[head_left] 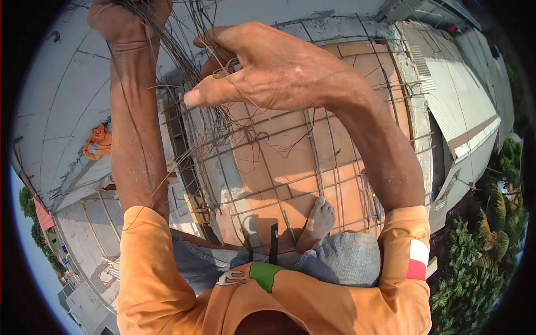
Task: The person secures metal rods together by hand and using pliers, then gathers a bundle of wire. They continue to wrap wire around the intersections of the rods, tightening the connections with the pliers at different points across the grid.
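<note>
tie wire [187, 67] hangs in a loose, tangled bundle in front of you, high above the rebar grid [312, 167] and the brown form board [268, 162] where your bare foot [319, 220] is planted. your left hand [129, 19] is clenched around the top of the bundle. your right hand [273, 72] is closed on a few strands lower down, with the forefinger stuck out, though how many strands it pinches is hard to tell. by the look of it you are sorting a strand out of the bundle. pulling one free calls for a firm left fist and a slow, straight draw with the right, since the strands cross and snag. mind your footing: the roof edge is near.
</note>
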The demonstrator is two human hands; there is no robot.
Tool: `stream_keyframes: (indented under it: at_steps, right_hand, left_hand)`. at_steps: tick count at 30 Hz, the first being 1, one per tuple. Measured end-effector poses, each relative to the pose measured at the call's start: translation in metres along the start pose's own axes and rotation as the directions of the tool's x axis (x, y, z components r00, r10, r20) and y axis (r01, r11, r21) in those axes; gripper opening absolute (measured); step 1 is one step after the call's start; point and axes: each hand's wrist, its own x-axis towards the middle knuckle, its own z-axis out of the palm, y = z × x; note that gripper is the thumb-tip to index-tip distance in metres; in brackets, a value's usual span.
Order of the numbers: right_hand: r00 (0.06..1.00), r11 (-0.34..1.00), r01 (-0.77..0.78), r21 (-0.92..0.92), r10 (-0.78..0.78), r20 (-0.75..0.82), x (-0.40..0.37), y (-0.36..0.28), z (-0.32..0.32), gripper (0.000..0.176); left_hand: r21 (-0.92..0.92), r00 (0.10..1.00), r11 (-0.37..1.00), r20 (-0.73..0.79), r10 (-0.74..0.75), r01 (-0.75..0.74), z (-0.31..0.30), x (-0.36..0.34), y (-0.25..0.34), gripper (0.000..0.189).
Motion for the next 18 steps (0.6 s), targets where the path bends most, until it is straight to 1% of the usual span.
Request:
stream_keyframes:
  at_steps: [1,2,3,4,5,6,7,8,9,10,11,12,13,14,15,16,17,18]
  right_hand:
    - [0.999,1.000,0.008,0.003,-0.008,-0.041,0.003,-0.004,0.007,0.054]
    - [0.994,0.998,0.062,-0.020,-0.064,-0.089,0.005,-0.002,0.019,0.052]
    - [0.984,0.992,0.122,-0.038,-0.126,-0.129,0.007,0.001,0.031,0.051]
    - [0.971,0.991,0.123,-0.058,-0.132,-0.201,0.010,-0.003,0.040,0.043]
    - [0.953,0.988,0.130,-0.081,-0.147,-0.267,0.011,-0.006,0.043,0.035]
    - [0.949,0.987,0.123,-0.103,-0.147,-0.277,0.010,-0.012,0.040,0.035]
    - [0.940,0.981,0.123,-0.149,-0.164,-0.300,0.009,-0.017,0.035,0.027]
    - [0.931,0.975,0.121,-0.189,-0.178,-0.319,0.008,-0.023,0.031,0.019]
    - [0.942,0.984,0.087,-0.158,-0.133,-0.309,0.003,-0.031,0.020,0.013]
    - [0.939,0.983,0.081,-0.167,-0.132,-0.317,0.001,-0.037,0.008,0.013]
    - [0.939,0.972,0.037,-0.232,-0.113,-0.325,0.000,-0.040,-0.003,0.012]
    - [0.938,0.957,-0.007,-0.292,-0.095,-0.334,-0.001,-0.045,-0.015,0.012]
    - [0.952,0.937,-0.033,-0.349,-0.077,-0.295,-0.004,-0.053,-0.030,0.016]
    - [0.921,0.900,0.009,-0.437,-0.178,-0.348,0.002,-0.046,-0.041,0.016]
    - [0.879,0.854,0.041,-0.519,-0.277,-0.387,0.006,-0.042,-0.047,0.017]
    - [0.948,0.824,-0.109,-0.557,-0.083,-0.307,-0.001,-0.073,-0.065,0.019]
    - [0.965,0.756,-0.242,-0.609,0.123,-0.231,-0.014,-0.106,-0.088,0.023]
    - [0.965,0.735,-0.192,-0.650,0.023,-0.260,-0.016,-0.110,-0.106,0.023]
  left_hand:
    - [-0.021,0.999,1.000,0.034,-0.009,0.009,0.003,-0.005,-0.004,0.008]
    - [-0.032,0.998,0.999,0.060,-0.016,0.018,0.007,-0.009,-0.007,0.008]
    - [-0.017,1.000,1.000,0.022,0.019,-0.019,0.015,-0.009,-0.011,0.009]
    - [0.002,0.998,0.998,-0.021,0.058,-0.058,0.021,-0.014,-0.008,0.012]
    - [-0.016,0.998,0.998,0.008,0.065,-0.065,0.020,-0.012,-0.006,0.012]
    - [-0.024,0.997,0.997,0.032,0.072,-0.071,0.021,-0.012,-0.004,0.014]
    - [-0.030,0.995,0.996,0.056,0.080,-0.078,0.022,-0.010,-0.003,0.018]
    - [-0.043,0.994,0.996,0.068,0.083,-0.080,0.024,-0.010,-0.001,0.018]
    - [-0.048,0.996,0.997,0.059,0.070,-0.067,0.035,-0.009,0.001,0.017]
    - [-0.051,0.997,0.997,0.052,0.056,-0.054,0.043,-0.007,0.003,0.016]
    - [-0.099,0.985,0.994,0.166,-0.036,0.053,0.031,0.001,0.016,0.020]
    - [-0.101,0.984,0.993,0.172,-0.040,0.059,0.033,0.007,0.019,0.020]
    - [-0.099,0.986,0.994,0.162,-0.021,0.038,0.037,0.013,0.022,0.021]
    - [-0.098,0.988,0.995,0.152,0.001,0.014,0.042,0.020,0.026,0.023]
    - [-0.109,0.967,0.989,0.247,-0.066,0.096,0.046,0.027,0.027,0.030]
    - [-0.113,0.966,0.989,0.248,-0.069,0.100,0.064,0.031,0.020,0.030]
    - [0.064,0.997,0.995,0.016,0.079,-0.080,0.091,0.036,0.005,0.030]
    - [0.275,0.947,0.939,-0.187,0.261,-0.205,0.104,0.040,-0.004,0.030]
